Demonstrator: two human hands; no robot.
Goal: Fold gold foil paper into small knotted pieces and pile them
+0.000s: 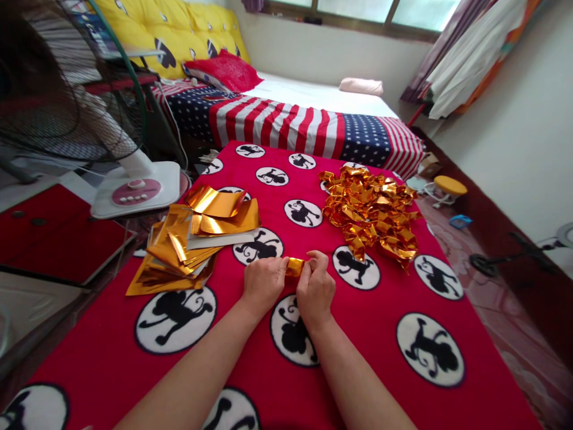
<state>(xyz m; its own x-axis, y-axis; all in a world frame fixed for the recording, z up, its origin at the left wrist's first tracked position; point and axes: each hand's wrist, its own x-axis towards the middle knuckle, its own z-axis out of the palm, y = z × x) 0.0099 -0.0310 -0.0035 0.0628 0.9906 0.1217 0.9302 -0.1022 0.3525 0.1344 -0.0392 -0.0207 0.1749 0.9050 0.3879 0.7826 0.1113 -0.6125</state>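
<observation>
- Centrally, over the red cloth (358, 358), a small gold foil (294, 267) is held between the two hands, in front of the person.
- The left hand (265, 279) is curled into a loose fist, its thumb and forefinger pinched on the foil's left end.
- The right hand (317, 289) grips the right end, thumb against the foil, forefinger bent and raised a little above it.
- Only a short shiny band shows between the hands; fingers hide its ends.
- Left of the hands lies the stack (179, 254), flat gold sheets fanned unevenly, some showing pale undersides; the topmost curl up.
- Right of the hands, farther off, is the heap (373, 206), many folded gold pieces with pointed ends, piled loosely.
- Stack and heap lie well apart, with cloth between them.
- Black monkeys in white discs (431, 349) pattern the cloth.
- Beyond the stack, at left, stands a fan (168, 179) with a white base.
- Past the cloth's far edge is a bed (308, 128) with a stars-and-stripes cover, a red pillow (228, 71) on it.
- At right, a yellow stool (450, 185) stands on the floor.
</observation>
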